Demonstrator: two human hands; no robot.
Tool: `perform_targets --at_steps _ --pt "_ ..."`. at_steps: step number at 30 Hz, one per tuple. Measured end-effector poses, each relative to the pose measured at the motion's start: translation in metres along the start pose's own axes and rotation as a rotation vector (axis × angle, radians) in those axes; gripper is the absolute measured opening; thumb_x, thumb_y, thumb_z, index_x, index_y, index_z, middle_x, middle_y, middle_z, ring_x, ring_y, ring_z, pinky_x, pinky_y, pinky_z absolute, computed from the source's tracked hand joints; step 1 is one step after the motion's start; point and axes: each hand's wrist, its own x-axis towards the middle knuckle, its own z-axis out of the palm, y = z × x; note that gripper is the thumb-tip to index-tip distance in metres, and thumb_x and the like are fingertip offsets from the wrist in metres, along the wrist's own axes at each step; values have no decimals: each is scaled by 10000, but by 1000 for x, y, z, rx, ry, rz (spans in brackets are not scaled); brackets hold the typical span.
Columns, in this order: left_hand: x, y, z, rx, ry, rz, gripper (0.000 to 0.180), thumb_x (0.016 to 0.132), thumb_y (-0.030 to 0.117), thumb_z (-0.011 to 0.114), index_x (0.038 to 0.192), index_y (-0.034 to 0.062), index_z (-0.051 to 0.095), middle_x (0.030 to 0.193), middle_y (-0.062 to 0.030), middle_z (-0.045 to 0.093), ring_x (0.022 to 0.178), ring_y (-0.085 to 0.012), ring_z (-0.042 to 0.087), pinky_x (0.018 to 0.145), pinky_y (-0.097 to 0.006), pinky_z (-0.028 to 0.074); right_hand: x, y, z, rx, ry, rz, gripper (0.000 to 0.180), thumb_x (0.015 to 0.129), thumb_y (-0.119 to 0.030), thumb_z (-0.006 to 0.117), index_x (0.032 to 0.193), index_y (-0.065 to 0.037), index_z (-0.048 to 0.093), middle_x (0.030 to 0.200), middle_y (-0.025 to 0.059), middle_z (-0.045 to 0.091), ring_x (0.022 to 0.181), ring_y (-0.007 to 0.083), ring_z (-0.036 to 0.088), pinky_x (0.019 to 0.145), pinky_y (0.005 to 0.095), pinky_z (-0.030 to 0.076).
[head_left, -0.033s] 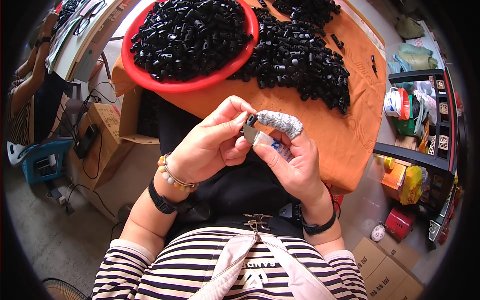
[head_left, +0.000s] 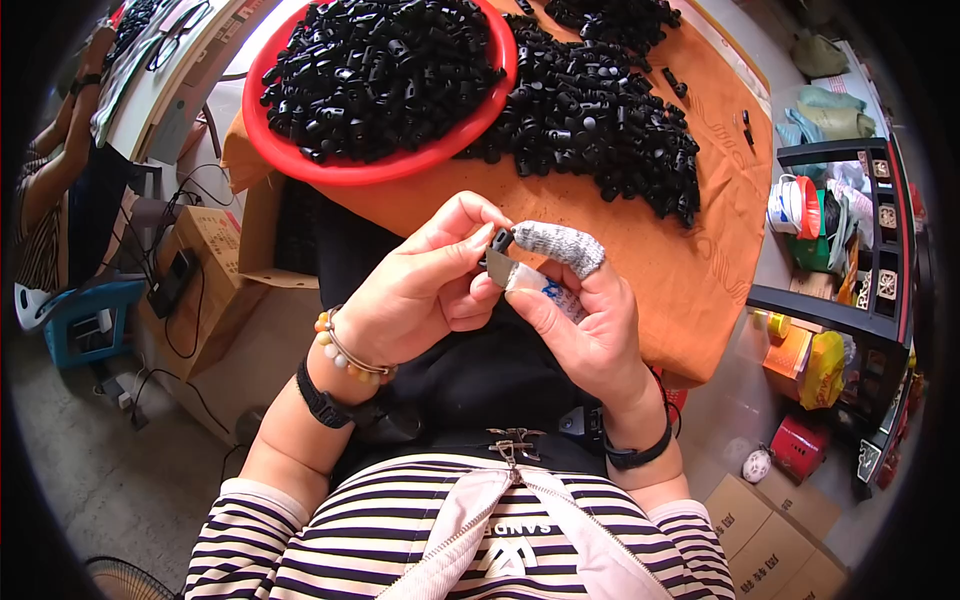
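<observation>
Your left hand (head_left: 420, 290) pinched a small black clip (head_left: 501, 240); your right hand (head_left: 585, 320) gripped a blade (head_left: 500, 268) against it, mid-trim. Next probably called for a careful cut.

Honestly nothing much has moved between the two shots. The left hand (head_left: 425, 290) is still pinching the small black plastic clip (head_left: 501, 240) right at the middle of the frame, and the right hand (head_left: 585, 320), with its grey knitted finger cot (head_left: 560, 245), is still pressed up against it with the short metal blade (head_left: 497, 267). No shift I can make out.
</observation>
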Motion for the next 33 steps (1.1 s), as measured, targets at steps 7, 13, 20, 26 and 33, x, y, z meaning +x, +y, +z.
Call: perform_targets --at_steps 7,13,20,26,33 --pt "-1 1 -1 13 9 -2 134 967 200 441 1085 141 468 706 18 480 566 -37 382 492 -184 282 0 -5 0 36 -29 39 318 850 -39 619 1154 7 534 981 98 650 849 78 590 718 211 482" --pt "-1 2 -2 36 15 -14 129 964 206 450 1076 147 473 703 19 478 559 -36 374 489 -180 268 0 0 1 40 -18 13 301 846 -32 619 1135 7 545 972 86 650 828 75 586 708 212 481" --pt "-1 3 -1 12 -6 -46 137 970 219 433 1077 144 474 682 9 456 545 -46 341 484 -183 265 0 2 -5 -79 -28 23 294 847 -36 620 1130 3 551 929 57 650 767 55 567 656 199 469" --pt "0 3 1 9 18 -18 143 974 226 427 1081 145 474 686 18 459 546 -39 347 475 -184 263 0 3 3 2 17 -67 311 849 -51 622 1144 2 537 898 66 657 734 61 578 629 199 469" --pt "0 2 3 87 44 53 125 971 214 445 1073 149 477 709 37 472 565 -18 382 476 -179 271 0 0 3 -26 -13 -26 343 847 -68 629 1163 2 514 933 111 658 791 91 613 659 225 493"
